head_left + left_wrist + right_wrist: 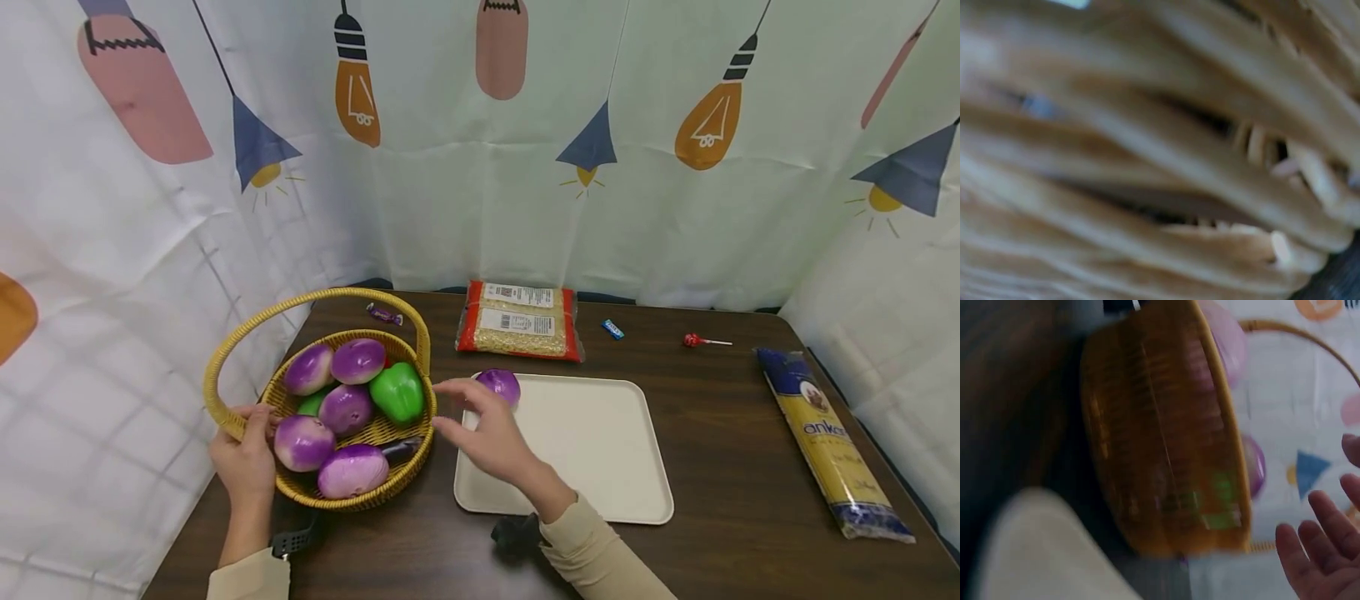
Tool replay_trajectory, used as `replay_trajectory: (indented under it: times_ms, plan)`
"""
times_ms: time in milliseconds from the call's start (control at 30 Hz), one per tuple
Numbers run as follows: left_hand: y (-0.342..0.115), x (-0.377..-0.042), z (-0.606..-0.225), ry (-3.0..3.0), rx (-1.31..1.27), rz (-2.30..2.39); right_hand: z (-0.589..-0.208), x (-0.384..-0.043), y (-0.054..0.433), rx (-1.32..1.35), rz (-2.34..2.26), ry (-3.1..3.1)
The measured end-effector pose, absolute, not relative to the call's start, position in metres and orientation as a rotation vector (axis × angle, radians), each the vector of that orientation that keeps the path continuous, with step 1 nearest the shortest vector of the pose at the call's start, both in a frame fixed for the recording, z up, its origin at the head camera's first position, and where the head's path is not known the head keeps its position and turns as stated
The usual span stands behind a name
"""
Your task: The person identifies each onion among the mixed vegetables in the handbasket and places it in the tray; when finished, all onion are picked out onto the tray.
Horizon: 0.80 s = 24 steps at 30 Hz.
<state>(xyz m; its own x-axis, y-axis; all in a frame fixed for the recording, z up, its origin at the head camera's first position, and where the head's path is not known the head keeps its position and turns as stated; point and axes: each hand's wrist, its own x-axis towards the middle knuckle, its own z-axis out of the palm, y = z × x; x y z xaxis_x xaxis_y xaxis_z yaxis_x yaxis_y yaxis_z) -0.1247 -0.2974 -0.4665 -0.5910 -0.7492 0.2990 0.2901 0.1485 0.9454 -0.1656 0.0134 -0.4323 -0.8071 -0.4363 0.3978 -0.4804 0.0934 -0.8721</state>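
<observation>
A yellow wicker basket with a tall hooped handle stands at the left of the table. It holds several purple onions, a green bell pepper and a dark eggplant. My left hand grips the basket's left rim at the foot of the handle. Blurred wicker strands fill the left wrist view. Just off the basket's right side is my right hand, holding nothing, with thumb and fingers apart. Its spread fingers show in the right wrist view. Another purple onion sits on the cream tray's upper left corner.
Behind the tray lies a red-edged bag of grain. A purple-wrapped candy, a blue candy and a red lollipop lie along the back. A yellow and blue pasta pack lies at the right.
</observation>
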Motion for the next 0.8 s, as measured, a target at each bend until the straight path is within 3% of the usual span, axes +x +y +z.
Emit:
replay_trajectory:
  times_ms: [233,533,800]
  plan:
    - [-0.298,-0.125,-0.467,-1.587,0.446,-1.587,-0.434,-0.150,-0.042,1.362,1.938,-2.379]
    - [-0.297,-0.123,-0.466,-1.626,0.465,-1.546,-0.428,-0.167,-0.070,1.777,1.316,-2.675]
    - [-0.297,-0.122,-0.468,-1.630,0.479,-1.533,-0.430,-0.165,-0.076,1.753,1.084,-2.779]
